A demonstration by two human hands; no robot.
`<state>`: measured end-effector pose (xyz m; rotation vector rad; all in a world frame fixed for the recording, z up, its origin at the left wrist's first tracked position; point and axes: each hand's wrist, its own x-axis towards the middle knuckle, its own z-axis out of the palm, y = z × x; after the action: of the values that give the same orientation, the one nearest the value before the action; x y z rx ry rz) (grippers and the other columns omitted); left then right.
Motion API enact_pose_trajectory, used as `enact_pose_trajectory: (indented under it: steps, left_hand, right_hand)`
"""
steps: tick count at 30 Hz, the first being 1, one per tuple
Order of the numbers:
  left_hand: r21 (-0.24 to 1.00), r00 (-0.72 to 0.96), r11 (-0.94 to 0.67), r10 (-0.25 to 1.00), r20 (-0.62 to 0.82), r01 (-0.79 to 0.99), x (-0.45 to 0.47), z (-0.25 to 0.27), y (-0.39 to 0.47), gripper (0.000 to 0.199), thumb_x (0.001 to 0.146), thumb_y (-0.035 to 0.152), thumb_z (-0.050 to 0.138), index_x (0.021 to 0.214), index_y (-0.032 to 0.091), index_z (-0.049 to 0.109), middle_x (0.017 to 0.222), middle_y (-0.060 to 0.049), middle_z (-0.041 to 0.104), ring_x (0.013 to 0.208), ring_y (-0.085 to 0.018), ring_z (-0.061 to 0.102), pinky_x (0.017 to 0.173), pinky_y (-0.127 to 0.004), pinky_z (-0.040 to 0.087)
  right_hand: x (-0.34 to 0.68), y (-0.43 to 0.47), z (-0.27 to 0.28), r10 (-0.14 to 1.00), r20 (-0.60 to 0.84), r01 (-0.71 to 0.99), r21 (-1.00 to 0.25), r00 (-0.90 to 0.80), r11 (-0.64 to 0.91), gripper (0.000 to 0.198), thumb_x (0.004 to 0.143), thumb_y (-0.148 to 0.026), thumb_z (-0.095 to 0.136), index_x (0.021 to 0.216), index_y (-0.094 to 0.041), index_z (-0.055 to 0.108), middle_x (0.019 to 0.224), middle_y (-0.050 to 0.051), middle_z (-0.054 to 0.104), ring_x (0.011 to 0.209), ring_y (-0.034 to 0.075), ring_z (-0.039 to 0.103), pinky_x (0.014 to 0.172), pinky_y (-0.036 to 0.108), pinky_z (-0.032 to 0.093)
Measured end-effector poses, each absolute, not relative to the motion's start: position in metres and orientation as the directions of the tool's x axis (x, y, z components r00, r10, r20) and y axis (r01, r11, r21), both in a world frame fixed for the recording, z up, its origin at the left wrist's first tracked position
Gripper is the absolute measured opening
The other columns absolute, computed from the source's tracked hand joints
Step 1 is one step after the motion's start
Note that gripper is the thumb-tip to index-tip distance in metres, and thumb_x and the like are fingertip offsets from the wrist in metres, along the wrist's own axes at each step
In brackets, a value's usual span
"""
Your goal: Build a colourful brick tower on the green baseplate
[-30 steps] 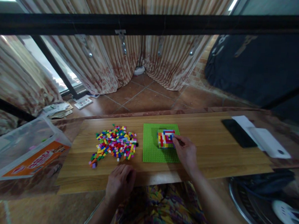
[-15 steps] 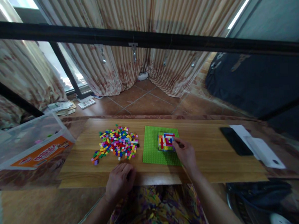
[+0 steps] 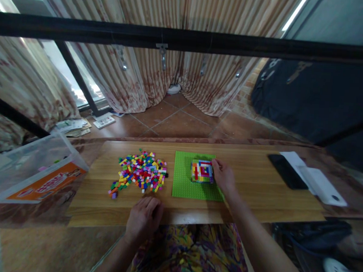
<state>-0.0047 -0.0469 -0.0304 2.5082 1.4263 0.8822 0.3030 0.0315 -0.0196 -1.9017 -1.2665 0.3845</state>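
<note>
Red, yellow and blue bricks (image 3: 144, 172) sprawl here; nearer, the left hand (image 3: 144, 217) rests loosely curled, contents hidden. Now green baseplate (image 3: 181, 186), brick block (image 3: 201, 172) on top, right hand (image 3: 224, 178) half-closed alongside, grip unclear!

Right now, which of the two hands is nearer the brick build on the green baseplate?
The right hand: its fingers are beside the brick build, while the left hand sits at the near edge of the wooden table, by the loose bricks.
</note>
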Motion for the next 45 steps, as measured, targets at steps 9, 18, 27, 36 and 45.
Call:
enact_pose_trajectory:
  steps: [9, 18, 27, 36, 45]
  left_hand:
    - [0.368, 0.393, -0.532, 0.833, 0.390, 0.762, -0.004, -0.029, -0.048, 0.018, 0.092, 0.021, 0.051, 0.074, 0.020, 0.053, 0.066, -0.001, 0.059, 0.063, -0.015, 0.056, 0.062, -0.027, 0.042]
    - [0.493, 0.323, -0.473, 0.875, 0.361, 0.730, 0.001, -0.026, -0.053, 0.017, 0.089, 0.021, 0.053, 0.072, 0.020, 0.054, 0.066, -0.002, 0.060, 0.064, -0.014, 0.057, 0.063, -0.027, 0.043]
    - [0.667, -0.357, 0.050, 0.873, 0.333, 0.743, -0.071, -0.013, -0.056, 0.019, 0.086, 0.032, 0.059, 0.101, 0.020, 0.060, 0.092, -0.005, 0.062, 0.082, -0.018, 0.060, 0.075, -0.031, 0.050]
    - [0.520, -0.311, 0.219, 0.946, 0.094, 0.826, -0.090, -0.010, -0.033, 0.020, 0.083, 0.026, 0.061, 0.102, 0.018, 0.061, 0.099, -0.007, 0.061, 0.090, -0.022, 0.062, 0.081, -0.034, 0.050]
    - [0.572, -0.213, 0.082, 0.963, 0.166, 0.816, -0.063, -0.020, -0.021, 0.012, 0.086, 0.019, 0.055, 0.094, 0.018, 0.063, 0.094, -0.007, 0.063, 0.085, -0.020, 0.063, 0.078, -0.033, 0.051]
  right_hand:
    - [0.293, 0.031, -0.027, 0.889, 0.204, 0.756, -0.622, 0.409, -0.205, 0.057, 0.091, -0.053, 0.032, 0.096, -0.012, 0.072, 0.091, 0.016, 0.072, 0.081, 0.025, 0.063, 0.074, 0.035, 0.044]
    - [0.304, 0.031, -0.033, 0.909, 0.139, 0.790, -0.556, 0.394, -0.258, 0.058, 0.090, -0.054, 0.033, 0.097, -0.012, 0.073, 0.088, 0.018, 0.071, 0.075, 0.027, 0.061, 0.069, 0.037, 0.043]
    - [0.318, 0.017, -0.034, 0.833, 0.037, 0.537, -0.781, 0.552, -0.321, 0.054, 0.089, -0.047, 0.038, 0.108, -0.012, 0.073, 0.090, 0.014, 0.073, 0.083, 0.027, 0.064, 0.072, 0.035, 0.045]
    - [0.319, 0.012, -0.045, 0.850, 0.138, 0.666, -0.689, 0.509, -0.287, 0.052, 0.087, -0.049, 0.042, 0.100, -0.011, 0.075, 0.091, 0.016, 0.073, 0.081, 0.029, 0.064, 0.070, 0.037, 0.045]
    - [0.314, 0.010, -0.047, 0.856, 0.191, 0.679, -0.699, 0.480, -0.225, 0.050, 0.086, -0.050, 0.044, 0.097, -0.012, 0.074, 0.089, 0.015, 0.072, 0.079, 0.026, 0.064, 0.071, 0.036, 0.045]
